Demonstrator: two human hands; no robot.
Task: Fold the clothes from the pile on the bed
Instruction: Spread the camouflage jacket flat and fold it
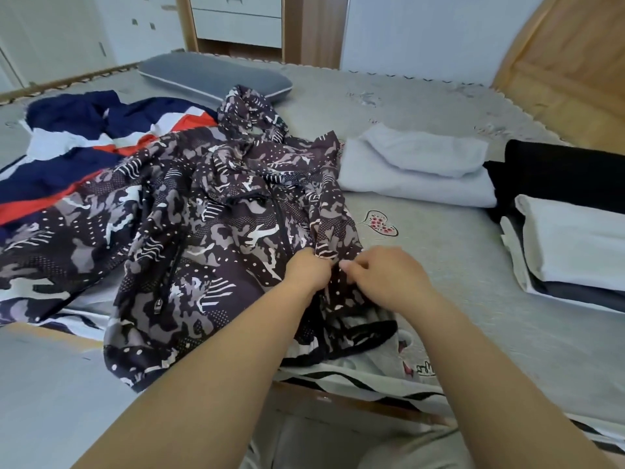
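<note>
Camouflage jacket [209, 231] crumpled on bed [456, 258], dark dotted fabric, left hand [309, 269] and right hand [385, 277] pinching its edge

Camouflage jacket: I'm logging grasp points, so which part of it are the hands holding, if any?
Both hands grip the camouflage jacket by a bunched fold of fabric near its right edge, left hand and right hand close together.

Embroidered lettering on bedspread [473, 252] — not legible.
</note>
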